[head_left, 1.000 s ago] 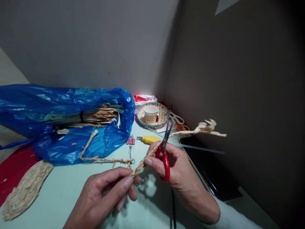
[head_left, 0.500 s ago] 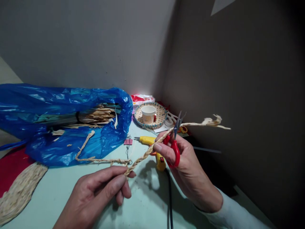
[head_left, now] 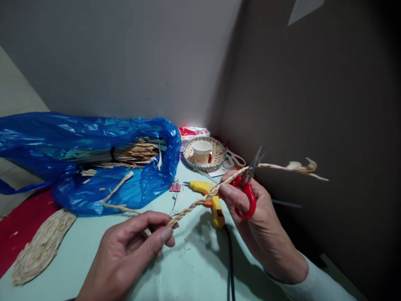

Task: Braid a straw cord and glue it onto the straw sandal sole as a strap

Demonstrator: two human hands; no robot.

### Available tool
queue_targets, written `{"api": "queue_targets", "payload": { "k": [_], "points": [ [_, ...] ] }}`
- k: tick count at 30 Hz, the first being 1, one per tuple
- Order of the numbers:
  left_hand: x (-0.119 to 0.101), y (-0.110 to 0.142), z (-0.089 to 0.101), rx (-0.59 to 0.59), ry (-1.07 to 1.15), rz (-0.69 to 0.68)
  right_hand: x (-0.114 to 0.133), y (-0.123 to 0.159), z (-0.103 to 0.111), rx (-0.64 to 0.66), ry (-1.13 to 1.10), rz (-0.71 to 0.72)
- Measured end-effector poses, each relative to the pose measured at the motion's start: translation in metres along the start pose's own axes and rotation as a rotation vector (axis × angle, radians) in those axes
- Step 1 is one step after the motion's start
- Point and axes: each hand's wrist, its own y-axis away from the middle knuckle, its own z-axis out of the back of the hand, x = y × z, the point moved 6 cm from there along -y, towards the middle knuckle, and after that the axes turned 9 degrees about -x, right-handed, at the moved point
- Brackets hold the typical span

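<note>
Grip: left hand (head_left: 131, 251), right hand (head_left: 265, 225) clamped on braid (head_left: 197, 202); long axis slanting up rightward.

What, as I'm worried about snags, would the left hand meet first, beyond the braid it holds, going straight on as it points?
Probably the yellow glue gun, though the left hand might pass above it; depth is unclear.
</note>
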Motion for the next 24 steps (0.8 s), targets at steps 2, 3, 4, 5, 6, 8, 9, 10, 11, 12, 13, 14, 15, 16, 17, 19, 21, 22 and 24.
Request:
{"api": "queue_targets", "payload": {
  "k": [2, 3, 4, 5, 6, 8, 9, 10, 11, 12, 13, 14, 15, 16, 17, 19, 21, 22, 24],
  "points": [
    [-0.002, -0.001, 0.003, -0.039, 0.006, -0.034, 0.002, 0.000, -0.001, 0.008, -0.006, 0.016],
    [-0.003, -0.002, 0.004, -0.057, 0.009, -0.060, 0.004, 0.001, -0.002, 0.019, 0.000, 0.028],
    [-0.004, -0.004, 0.007, -0.068, 0.014, -0.084, 0.006, 0.003, -0.003, 0.044, 0.008, 0.042],
    [-0.005, -0.007, 0.008, -0.066, 0.013, -0.108, 0.008, 0.004, -0.005, 0.083, 0.018, 0.064],
    [-0.006, -0.011, 0.010, -0.058, 0.007, -0.136, 0.011, 0.007, -0.008, 0.132, 0.036, 0.092],
    [-0.009, -0.019, 0.016, -0.053, -0.014, -0.214, 0.015, 0.012, -0.013, 0.218, 0.105, 0.165],
    [-0.012, -0.023, 0.019, -0.063, -0.026, -0.263, 0.016, 0.013, -0.014, 0.231, 0.160, 0.205],
    [-0.015, -0.025, 0.023, -0.087, -0.039, -0.320, 0.016, 0.013, -0.014, 0.221, 0.231, 0.235],
    [-0.018, -0.026, 0.027, -0.132, -0.051, -0.388, 0.014, 0.013, -0.013, 0.197, 0.313, 0.251],
    [-0.023, -0.025, 0.032, -0.197, -0.069, -0.467, 0.011, 0.012, -0.012, 0.170, 0.399, 0.256],
    [-0.028, -0.022, 0.037, -0.270, -0.099, -0.564, 0.008, 0.010, -0.013, 0.153, 0.488, 0.248],
    [-0.033, -0.016, 0.040, -0.350, -0.145, -0.668, 0.004, 0.009, -0.015, 0.157, 0.580, 0.224],
    [-0.038, -0.010, 0.043, -0.416, -0.197, -0.776, 0.000, 0.009, -0.018, 0.188, 0.665, 0.180],
    [-0.042, -0.003, 0.044, -0.461, -0.248, -0.875, -0.006, 0.011, -0.022, 0.251, 0.735, 0.114],
    [-0.045, 0.003, 0.043, -0.467, -0.301, -0.957, -0.013, 0.015, -0.027, 0.337, 0.784, 0.014],
    [-0.048, 0.011, 0.039, -0.386, -0.410, -1.081, -0.027, 0.030, -0.035, 0.541, 0.765, -0.250],
    [-0.048, 0.016, 0.034, -0.294, -0.520, -1.170, -0.035, 0.047, -0.042, 0.674, 0.573, -0.474],
    [-0.046, 0.017, 0.032, -0.263, -0.572, -1.207, -0.037, 0.054, -0.044, 0.715, 0.461, -0.553],
    [-0.043, 0.018, 0.031, -0.262, -0.637, -1.272, -0.041, 0.062, -0.046, 0.769, 0.284, -0.645]
  ]
}}
